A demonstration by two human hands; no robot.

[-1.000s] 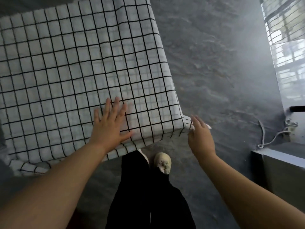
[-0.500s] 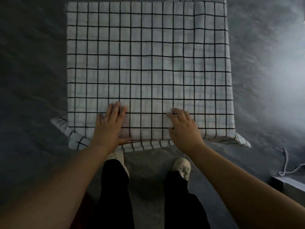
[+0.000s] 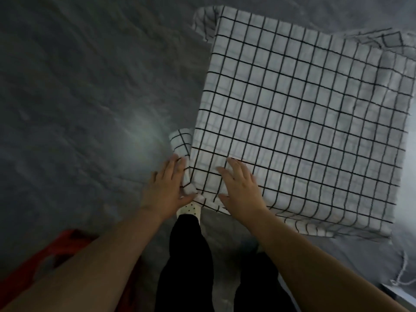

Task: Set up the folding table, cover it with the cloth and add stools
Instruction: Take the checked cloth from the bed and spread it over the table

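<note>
Head view, the only one: step in hand looks like the covering stage. Checked cloth (image 3: 304, 122) already lies spread over the folding-table surface, w/ edges hanging off the near and left sides; the surface itself is hidden under it. Left hand (image 3: 165, 190) is at the near-left corner, fingers loosely curled around the bunched drape there, more a light hold than a firm grip. Right hand (image 3: 240, 188) lies flat and open on top of the cloth near that same corner, holding nothing, just pressing.

Next move, prob.: tug the corner drape straight and smooth it down so the overhang hangs even, then fetch stools. No stools clearly seen yet.

Around: dark grey floor (image 3: 78, 97) on the left, bare. Red object (image 3: 56, 251) at lower left behind the left forearm, too blurred to tell what it is. Pale cord (image 3: 403, 275) lies on the floor at lower right, near the table's corner; could snag a foot. Person's legs and a spotted shoe (image 3: 190, 209) stand close against the near edge.
</note>
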